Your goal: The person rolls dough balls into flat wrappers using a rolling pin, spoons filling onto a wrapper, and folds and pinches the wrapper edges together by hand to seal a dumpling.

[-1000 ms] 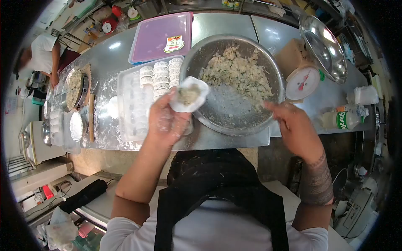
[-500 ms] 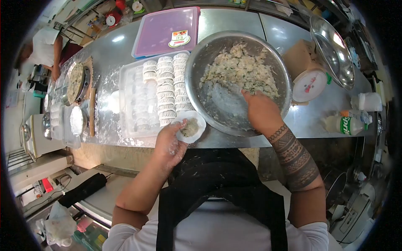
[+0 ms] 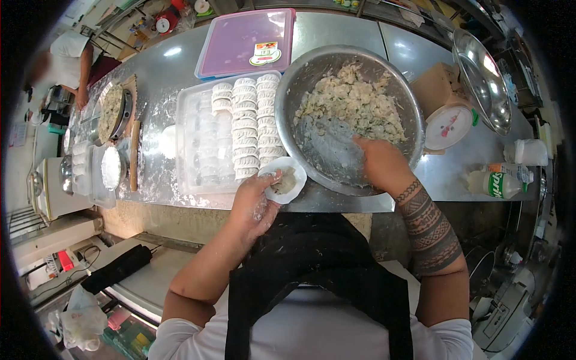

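Observation:
My left hand [image 3: 258,201], dusted with flour, holds a round white dough wrapper [image 3: 292,193] with a little filling on it, near the table's front edge. My right hand [image 3: 384,165] reaches over the near rim of a large steel bowl [image 3: 288,132], its fingers closed at the edge of the filling. Whatever the fingers hold is hidden. Pale, green-flecked filling [image 3: 351,99] lies mostly in the bowl's far half. Left of the bowl, a clear plastic tray [image 3: 204,135] carries rows of pleated dumplings [image 3: 245,129].
A purple-lidded box [image 3: 240,42] lies behind the tray. To the right are a scale [image 3: 448,127], a cardboard box [image 3: 437,87], a tilted steel bowl [image 3: 480,78] and a bottle [image 3: 495,183]. At left are a rolling pin [image 3: 135,156], a filled pan [image 3: 111,114] and another person [image 3: 69,60].
My right hand has moved from the bowl's right rim inward to the filling. My left hand, with the wrapper, has come down from beside the bowl toward the table edge. The view has shifted slightly.

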A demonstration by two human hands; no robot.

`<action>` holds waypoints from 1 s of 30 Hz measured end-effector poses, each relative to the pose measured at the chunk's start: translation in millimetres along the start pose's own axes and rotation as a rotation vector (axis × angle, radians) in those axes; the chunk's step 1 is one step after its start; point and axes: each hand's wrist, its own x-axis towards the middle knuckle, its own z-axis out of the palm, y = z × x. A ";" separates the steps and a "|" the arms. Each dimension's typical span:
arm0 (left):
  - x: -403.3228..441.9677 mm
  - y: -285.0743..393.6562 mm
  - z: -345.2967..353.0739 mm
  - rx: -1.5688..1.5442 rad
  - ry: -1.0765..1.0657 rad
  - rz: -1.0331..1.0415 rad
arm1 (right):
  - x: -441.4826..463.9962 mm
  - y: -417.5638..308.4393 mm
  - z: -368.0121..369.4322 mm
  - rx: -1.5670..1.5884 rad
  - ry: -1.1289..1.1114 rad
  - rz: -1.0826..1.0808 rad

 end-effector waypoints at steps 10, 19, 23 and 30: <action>7.9 7.1 -4.8 -0.023 -0.017 0.018 | -5.7 -1.8 8.2 -0.065 -0.086 0.009; 16.0 17.7 -4.6 -0.098 -0.044 0.028 | 0.9 10.3 -11.1 0.362 -0.104 -0.110; 23.7 15.9 -18.0 -0.068 -0.046 0.017 | 18.0 18.2 0.4 0.188 -0.008 -0.101; 24.8 14.1 -23.8 -0.077 -0.073 0.010 | 29.5 14.7 9.8 0.045 -0.031 -0.003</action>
